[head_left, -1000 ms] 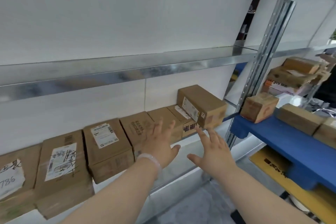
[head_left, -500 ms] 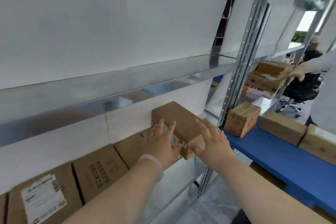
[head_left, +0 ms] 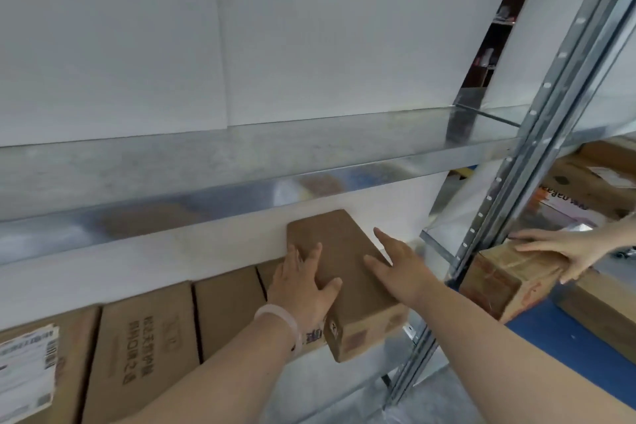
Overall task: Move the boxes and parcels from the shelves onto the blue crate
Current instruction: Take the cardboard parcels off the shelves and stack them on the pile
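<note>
Metal shelving [head_left: 241, 162]: left hand [head_left: 303, 289], right hand [head_left: 402, 268] flank top box [head_left: 344, 251], fingers [head_left: 387, 240] straight, touching cardboard.

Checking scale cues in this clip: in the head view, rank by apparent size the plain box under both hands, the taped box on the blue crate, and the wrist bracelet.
1. plain box, nearest the camera, which inflates it.
2. taped box, farther off and partly hidden, so the gap is unsure.
3. bracelet, clearly smallest.

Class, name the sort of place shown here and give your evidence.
Probably a warehouse or parcel stockroom: metal shelving, a row of labelled cardboard boxes, and a blue crate holding more.
</note>
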